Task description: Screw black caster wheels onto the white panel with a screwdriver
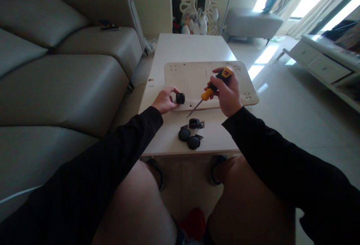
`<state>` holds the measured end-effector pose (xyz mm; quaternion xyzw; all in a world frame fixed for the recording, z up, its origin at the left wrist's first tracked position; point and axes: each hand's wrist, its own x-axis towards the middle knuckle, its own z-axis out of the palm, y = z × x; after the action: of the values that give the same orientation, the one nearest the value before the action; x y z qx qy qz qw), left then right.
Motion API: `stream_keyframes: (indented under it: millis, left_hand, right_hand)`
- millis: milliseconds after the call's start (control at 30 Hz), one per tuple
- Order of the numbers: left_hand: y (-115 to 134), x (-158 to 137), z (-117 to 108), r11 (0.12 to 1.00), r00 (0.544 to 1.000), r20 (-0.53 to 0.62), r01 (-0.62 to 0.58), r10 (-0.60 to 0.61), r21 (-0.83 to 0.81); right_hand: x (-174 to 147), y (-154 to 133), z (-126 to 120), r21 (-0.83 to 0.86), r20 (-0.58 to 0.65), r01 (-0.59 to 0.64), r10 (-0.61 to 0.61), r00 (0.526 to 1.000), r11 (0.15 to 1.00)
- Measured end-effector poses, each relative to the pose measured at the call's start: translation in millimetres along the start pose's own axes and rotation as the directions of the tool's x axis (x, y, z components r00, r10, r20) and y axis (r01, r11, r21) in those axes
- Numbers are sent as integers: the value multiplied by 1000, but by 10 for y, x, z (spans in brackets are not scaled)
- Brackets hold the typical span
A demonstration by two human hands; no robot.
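Her left hand [164,102] pinches a black caster [180,98] onto the wooden board's [197,78] near corner to steady it; right hand [228,93] grips the screwdriver [209,92], tip angled toward the board. Spare casters [191,134] wait just before the board.

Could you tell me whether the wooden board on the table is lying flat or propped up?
Lying flat. The wooden board rests face-down on the white table, and the left hand holds a black caster wheel on its near corner.

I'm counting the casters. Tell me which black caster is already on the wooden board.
The caster at the left hand, on the board's near-left corner. The other three lie clustered on the white table.
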<state>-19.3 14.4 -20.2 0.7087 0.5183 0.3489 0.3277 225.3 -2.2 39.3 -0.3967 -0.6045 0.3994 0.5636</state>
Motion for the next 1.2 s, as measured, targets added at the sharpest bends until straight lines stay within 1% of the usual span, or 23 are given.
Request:
stream_keyframes:
  millis: [233,400,533,633,767,900,967,1067,1200]
  left_hand:
    - [-62,8,7,997,997,38,-73,72,30]
    - [-60,10,20,994,995,63,-83,79,69]
    - [-58,26,17,992,992,78,-103,97,79]
    - [-76,48,-24,988,991,75,-121,115,92]
    - [-96,56,-109,991,996,49,-78,73,112]
    - [-67,21,-129,994,998,69,-18,11,106]
    - [-33,5,-105,992,998,61,-20,13,126]
    - [8,7,-64,986,1000,15,-23,21,168]
    - [3,43,-63,980,1000,-17,-21,25,198]
  right_hand:
    - [-23,-72,-5,44,-34,-47,49,998,998]
    - [-29,-92,-1,20,-12,-43,43,999,999]
    - [-40,-124,29,69,-38,-65,67,997,996]
    - [-46,-135,38,85,-42,-59,63,997,995]
    - [-47,-121,29,68,-33,-51,54,998,996]
    - [-40,-108,29,57,-18,-58,59,998,997]
    - [-37,-109,38,61,-26,-59,61,998,996]
    - [-38,-117,51,69,-34,-57,59,998,996]
    - [-47,-123,56,62,-19,-54,56,998,997]
